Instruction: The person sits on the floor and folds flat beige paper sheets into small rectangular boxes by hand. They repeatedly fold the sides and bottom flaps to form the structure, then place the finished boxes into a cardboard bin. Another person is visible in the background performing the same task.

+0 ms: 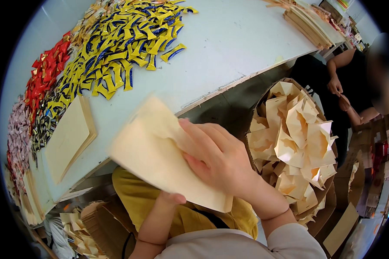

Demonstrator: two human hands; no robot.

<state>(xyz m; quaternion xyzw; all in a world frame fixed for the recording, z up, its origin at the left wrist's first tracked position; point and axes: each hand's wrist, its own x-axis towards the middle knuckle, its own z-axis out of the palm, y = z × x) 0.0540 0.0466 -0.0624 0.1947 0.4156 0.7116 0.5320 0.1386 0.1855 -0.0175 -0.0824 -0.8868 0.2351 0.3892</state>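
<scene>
Left hand (173,199) and right hand (220,157) clamped on cream paper (147,144), beside desk (233,39) carrying piled yellow-blue packets (121,47).

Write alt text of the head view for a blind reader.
A person's left hand and right hand hold a cream paper bag at a white table. Yellow-and-blue packets and red packets lie heaped on it; a cardboard box of paper bags stands to the right.

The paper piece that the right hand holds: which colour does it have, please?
The paper piece is pale cream; the head view shows it best.
</scene>
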